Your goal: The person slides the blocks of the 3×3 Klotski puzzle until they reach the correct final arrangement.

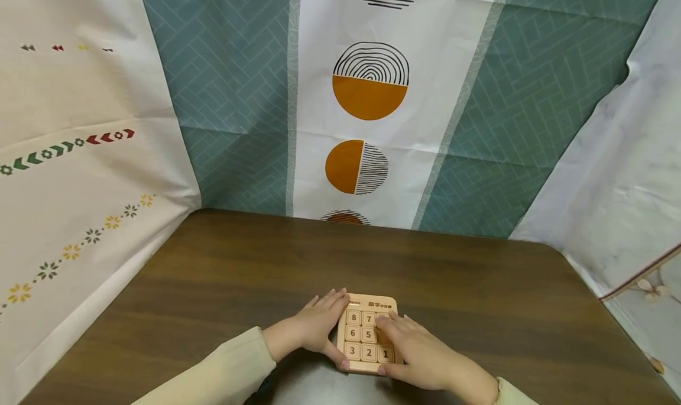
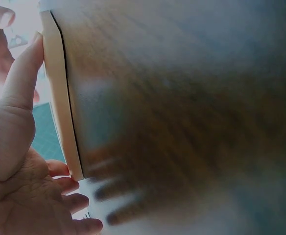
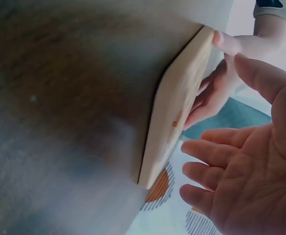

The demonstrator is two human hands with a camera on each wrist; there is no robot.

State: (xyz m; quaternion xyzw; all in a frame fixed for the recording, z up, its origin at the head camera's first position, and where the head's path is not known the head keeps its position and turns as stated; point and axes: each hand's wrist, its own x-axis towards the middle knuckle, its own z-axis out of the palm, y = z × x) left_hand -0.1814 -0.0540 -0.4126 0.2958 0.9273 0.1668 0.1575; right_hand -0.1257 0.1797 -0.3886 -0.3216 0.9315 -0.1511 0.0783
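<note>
A light wooden sliding number puzzle [image 1: 368, 334] lies flat on the table, its square tiles marked 8, 7, 6, 5, 3, 2 and 1. My left hand [image 1: 315, 327] holds its left side, with the thumb at the near corner and the fingers by the far corner; the left wrist view shows the puzzle's side edge [image 2: 59, 93] between them. Over the right column lies my right hand [image 1: 420, 353], index fingertip on the upper right tile, which it partly covers. The right hand's fingers look extended in the right wrist view, beside the puzzle [image 3: 175, 110].
The dark brown wooden table [image 1: 239, 257] extends around the puzzle. Behind it hangs a green and white patterned cloth [image 1: 234, 97]. White cloths [image 1: 80, 204] border the left and right sides.
</note>
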